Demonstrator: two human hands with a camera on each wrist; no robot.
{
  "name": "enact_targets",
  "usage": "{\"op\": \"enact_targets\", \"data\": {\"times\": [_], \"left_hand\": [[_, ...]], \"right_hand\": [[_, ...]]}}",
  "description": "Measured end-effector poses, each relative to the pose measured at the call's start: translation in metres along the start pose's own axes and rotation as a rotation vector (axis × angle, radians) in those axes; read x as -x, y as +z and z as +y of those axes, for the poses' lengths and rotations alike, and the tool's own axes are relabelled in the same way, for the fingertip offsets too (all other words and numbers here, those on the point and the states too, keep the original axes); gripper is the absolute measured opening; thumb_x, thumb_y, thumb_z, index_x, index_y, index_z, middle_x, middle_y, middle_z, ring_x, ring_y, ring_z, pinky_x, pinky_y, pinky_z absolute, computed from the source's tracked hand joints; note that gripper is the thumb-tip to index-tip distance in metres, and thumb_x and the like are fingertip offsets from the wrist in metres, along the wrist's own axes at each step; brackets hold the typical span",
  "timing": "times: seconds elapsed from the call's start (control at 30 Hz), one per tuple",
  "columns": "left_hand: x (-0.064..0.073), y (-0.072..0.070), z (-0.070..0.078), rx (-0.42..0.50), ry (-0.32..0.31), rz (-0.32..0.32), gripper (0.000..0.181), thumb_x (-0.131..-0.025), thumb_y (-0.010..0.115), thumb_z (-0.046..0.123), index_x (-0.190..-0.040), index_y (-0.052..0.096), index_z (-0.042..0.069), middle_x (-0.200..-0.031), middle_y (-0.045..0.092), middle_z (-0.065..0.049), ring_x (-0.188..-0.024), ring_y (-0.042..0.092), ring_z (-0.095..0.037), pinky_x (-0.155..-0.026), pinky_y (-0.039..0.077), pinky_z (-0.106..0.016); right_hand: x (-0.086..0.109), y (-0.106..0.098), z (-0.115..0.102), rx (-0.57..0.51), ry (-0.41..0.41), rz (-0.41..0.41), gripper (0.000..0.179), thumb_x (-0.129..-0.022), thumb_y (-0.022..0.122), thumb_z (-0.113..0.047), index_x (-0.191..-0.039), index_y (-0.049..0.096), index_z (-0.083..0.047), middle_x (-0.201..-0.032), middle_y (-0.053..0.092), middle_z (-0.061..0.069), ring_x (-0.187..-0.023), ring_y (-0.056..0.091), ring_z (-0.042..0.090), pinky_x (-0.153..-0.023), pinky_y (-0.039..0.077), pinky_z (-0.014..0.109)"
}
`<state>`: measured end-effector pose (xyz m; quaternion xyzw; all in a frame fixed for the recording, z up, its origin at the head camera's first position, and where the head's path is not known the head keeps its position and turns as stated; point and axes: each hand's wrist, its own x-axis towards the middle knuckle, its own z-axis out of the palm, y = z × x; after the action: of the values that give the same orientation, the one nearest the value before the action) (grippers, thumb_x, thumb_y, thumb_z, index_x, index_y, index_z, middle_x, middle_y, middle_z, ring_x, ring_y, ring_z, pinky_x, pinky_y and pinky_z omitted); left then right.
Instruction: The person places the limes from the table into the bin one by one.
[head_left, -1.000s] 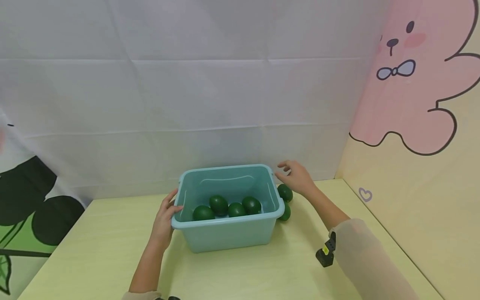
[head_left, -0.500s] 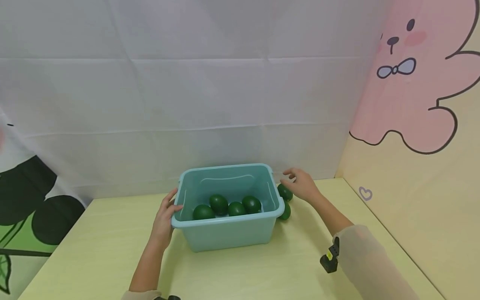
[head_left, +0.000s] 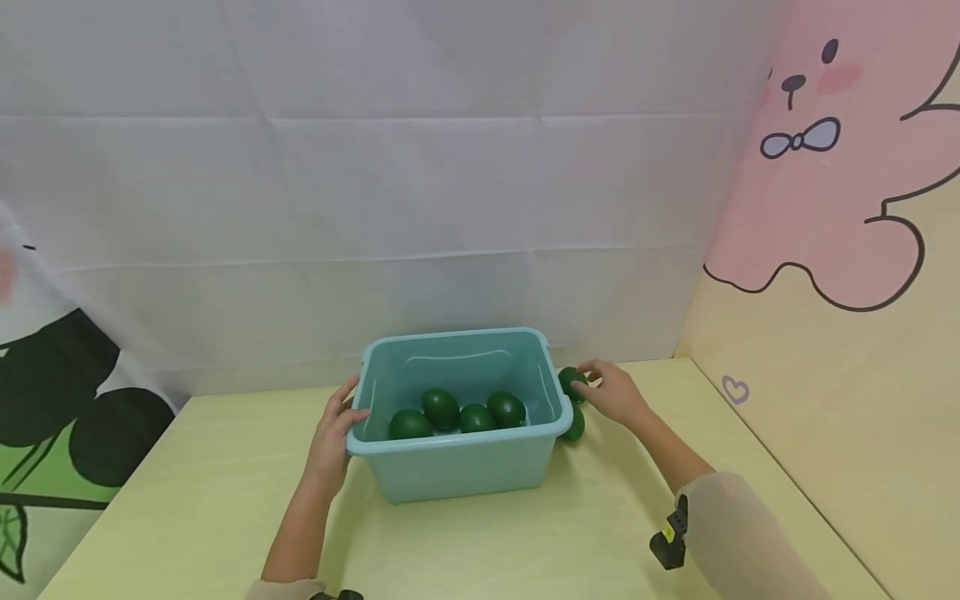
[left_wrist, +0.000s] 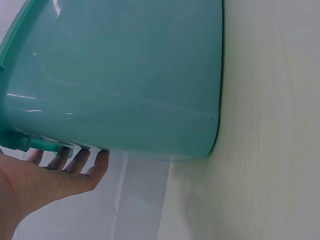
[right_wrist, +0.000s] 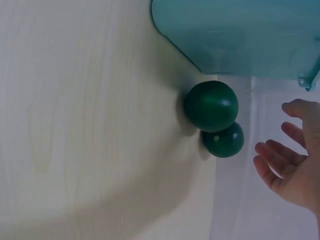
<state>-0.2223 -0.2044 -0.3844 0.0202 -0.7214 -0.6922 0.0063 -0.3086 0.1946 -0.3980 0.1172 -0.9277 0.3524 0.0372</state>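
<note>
A light teal plastic bin (head_left: pixel 465 471) stands on the table, with several smooth, round dark green fruits (head_left: pixel 440 408) inside. My left hand (head_left: pixel 328 437) grips its left rim, thumb over the edge and fingers along the outside wall. Beyond the bin's right side lie two more fruits, a nearer one (right_wrist: pixel 210 106) and a farther one (right_wrist: pixel 223 141), touching or almost touching. Over the farther fruit my right hand (head_left: pixel 613 396) hovers with loosely bent, parted fingers. The right wrist view shows a gap between those fingers and the fruit.
The pale yellow table (head_left: pixel 187 500) meets a white cloth backdrop (head_left: pixel 420 183) just behind the bin. To the right rises a cream wall panel (head_left: pixel 817 400) with a pink bear drawing. A black wrist camera (head_left: pixel 670 537) sits on the right sleeve.
My right hand has come down and slightly right, from beside the bin's far right corner to the farther fruit. The left hand and the bin have stayed in place.
</note>
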Motion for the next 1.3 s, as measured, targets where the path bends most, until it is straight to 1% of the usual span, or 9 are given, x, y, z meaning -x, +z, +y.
{"op": "enact_targets", "data": {"times": [0.1,0.27,0.5,0.63,0.8,0.97,1.3], "left_hand": [[0.000,0.000,0.001,0.003,0.002,-0.003,0.060,-0.095,0.036,0.011,-0.151,0.013,0.019,-0.153,0.019,-0.016,-0.131,0.030,-0.033,-0.091,0.040,-0.031],[-0.001,0.000,0.001,0.006,0.004,-0.006,0.060,-0.096,0.035,0.011,-0.151,0.014,0.020,-0.153,0.019,-0.015,-0.131,0.030,-0.032,-0.092,0.039,-0.032],[-0.002,0.001,0.001,0.006,0.004,-0.001,0.060,-0.095,0.036,0.011,-0.150,0.015,0.019,-0.152,0.021,-0.016,-0.130,0.031,-0.034,-0.091,0.040,-0.032],[-0.002,0.001,0.000,0.009,0.002,-0.001,0.060,-0.094,0.037,0.011,-0.150,0.015,0.018,-0.153,0.020,-0.015,-0.131,0.031,-0.034,-0.091,0.040,-0.033],[-0.002,0.001,0.000,0.011,-0.002,0.001,0.060,-0.094,0.037,0.011,-0.150,0.015,0.019,-0.152,0.020,-0.014,-0.131,0.031,-0.034,-0.093,0.039,-0.035],[-0.001,0.001,0.000,0.010,-0.001,0.000,0.060,-0.094,0.037,0.011,-0.150,0.015,0.019,-0.152,0.021,-0.015,-0.130,0.032,-0.034,-0.091,0.040,-0.033],[0.000,0.000,0.000,0.012,0.001,-0.001,0.061,-0.095,0.037,0.012,-0.150,0.015,0.020,-0.151,0.022,-0.014,-0.129,0.032,-0.033,-0.089,0.041,-0.030]], "right_hand": [[0.003,0.004,0.005,0.003,0.005,-0.004,0.039,-0.091,0.056,-0.025,-0.120,0.057,0.001,-0.120,0.058,0.025,-0.108,0.056,0.040,-0.079,0.049,0.046],[0.006,0.012,0.014,-0.019,0.044,-0.017,0.039,-0.091,0.057,-0.027,-0.120,0.057,0.000,-0.118,0.058,0.024,-0.109,0.054,0.040,-0.081,0.048,0.046],[0.012,0.024,0.022,-0.040,0.076,-0.021,0.039,-0.090,0.056,-0.027,-0.119,0.057,-0.002,-0.116,0.060,0.023,-0.103,0.058,0.036,-0.077,0.050,0.042],[0.015,0.031,0.026,-0.073,0.104,-0.024,0.038,-0.090,0.057,-0.028,-0.119,0.057,-0.002,-0.115,0.060,0.022,-0.100,0.059,0.035,-0.075,0.050,0.041],[0.019,0.039,0.033,-0.130,0.153,-0.038,0.044,-0.090,0.058,-0.030,-0.124,0.054,-0.004,-0.118,0.059,0.022,-0.106,0.057,0.037,-0.079,0.050,0.042],[0.022,0.047,0.036,-0.183,0.195,-0.025,0.051,-0.088,0.060,-0.032,-0.130,0.049,-0.004,-0.120,0.057,0.023,-0.111,0.055,0.038,-0.084,0.048,0.046],[0.021,0.058,0.038,-0.244,0.240,-0.006,0.055,-0.086,0.063,-0.031,-0.132,0.048,-0.004,-0.120,0.057,0.023,-0.111,0.055,0.037,-0.085,0.047,0.045]]}}
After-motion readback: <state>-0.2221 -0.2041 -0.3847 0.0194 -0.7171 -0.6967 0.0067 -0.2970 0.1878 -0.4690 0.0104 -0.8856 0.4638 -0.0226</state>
